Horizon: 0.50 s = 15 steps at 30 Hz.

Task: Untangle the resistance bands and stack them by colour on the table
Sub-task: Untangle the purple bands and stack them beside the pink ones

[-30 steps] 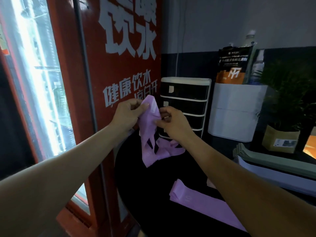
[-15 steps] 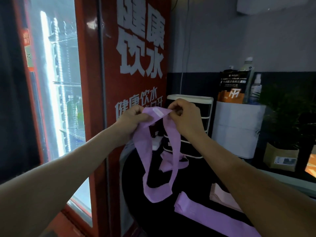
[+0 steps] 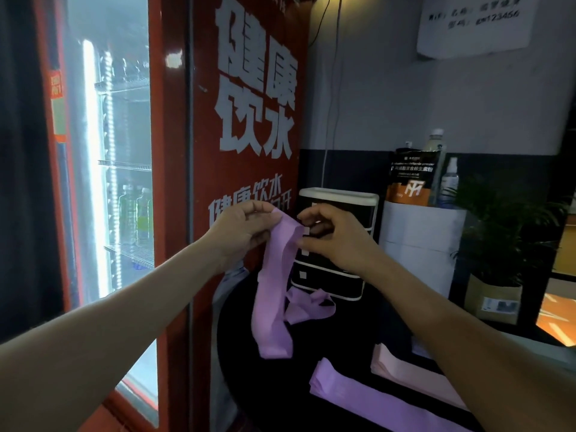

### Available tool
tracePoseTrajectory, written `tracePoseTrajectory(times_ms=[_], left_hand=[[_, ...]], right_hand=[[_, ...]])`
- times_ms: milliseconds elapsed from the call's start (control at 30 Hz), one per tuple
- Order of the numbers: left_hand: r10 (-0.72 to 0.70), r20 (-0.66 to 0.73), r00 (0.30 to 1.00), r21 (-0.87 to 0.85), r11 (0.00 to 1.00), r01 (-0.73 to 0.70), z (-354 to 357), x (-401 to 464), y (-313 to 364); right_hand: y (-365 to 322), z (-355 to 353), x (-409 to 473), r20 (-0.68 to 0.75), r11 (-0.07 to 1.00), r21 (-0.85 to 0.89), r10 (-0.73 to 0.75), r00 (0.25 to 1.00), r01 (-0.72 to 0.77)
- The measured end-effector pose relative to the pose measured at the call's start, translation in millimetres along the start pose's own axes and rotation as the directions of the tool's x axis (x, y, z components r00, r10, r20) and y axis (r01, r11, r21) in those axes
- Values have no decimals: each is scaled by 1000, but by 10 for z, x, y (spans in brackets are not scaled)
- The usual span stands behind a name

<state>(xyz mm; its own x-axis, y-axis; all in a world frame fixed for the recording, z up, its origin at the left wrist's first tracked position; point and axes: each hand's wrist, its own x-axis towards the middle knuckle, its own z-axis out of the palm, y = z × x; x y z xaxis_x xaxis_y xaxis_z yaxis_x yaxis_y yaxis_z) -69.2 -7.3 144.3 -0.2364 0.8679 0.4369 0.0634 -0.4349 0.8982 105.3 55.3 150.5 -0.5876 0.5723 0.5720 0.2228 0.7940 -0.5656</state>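
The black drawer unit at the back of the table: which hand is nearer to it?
Right. The right hand overlaps the drawer unit in view; the left hand is off to its left.

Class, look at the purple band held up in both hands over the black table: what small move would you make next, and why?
Probably lower the held purple band onto the flat purple stack. The left hand and right hand pinch its top, and it hangs as a free loop, apart from the tangled purple band behind. A pink stack lies separately on the table, so colours are sorted.
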Motion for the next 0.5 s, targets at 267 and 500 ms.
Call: tracePoseTrajectory(times_ms=[267, 500], left_hand=[[6, -1, 1000, 33, 999, -6, 157, -6, 61], [73, -161, 984, 309, 951, -20, 162, -20, 87]], right_hand=[[-126, 10, -9, -135, 980, -186, -101, 986, 75], [-157, -112, -51, -113, 970, -220, -132, 985, 105]])
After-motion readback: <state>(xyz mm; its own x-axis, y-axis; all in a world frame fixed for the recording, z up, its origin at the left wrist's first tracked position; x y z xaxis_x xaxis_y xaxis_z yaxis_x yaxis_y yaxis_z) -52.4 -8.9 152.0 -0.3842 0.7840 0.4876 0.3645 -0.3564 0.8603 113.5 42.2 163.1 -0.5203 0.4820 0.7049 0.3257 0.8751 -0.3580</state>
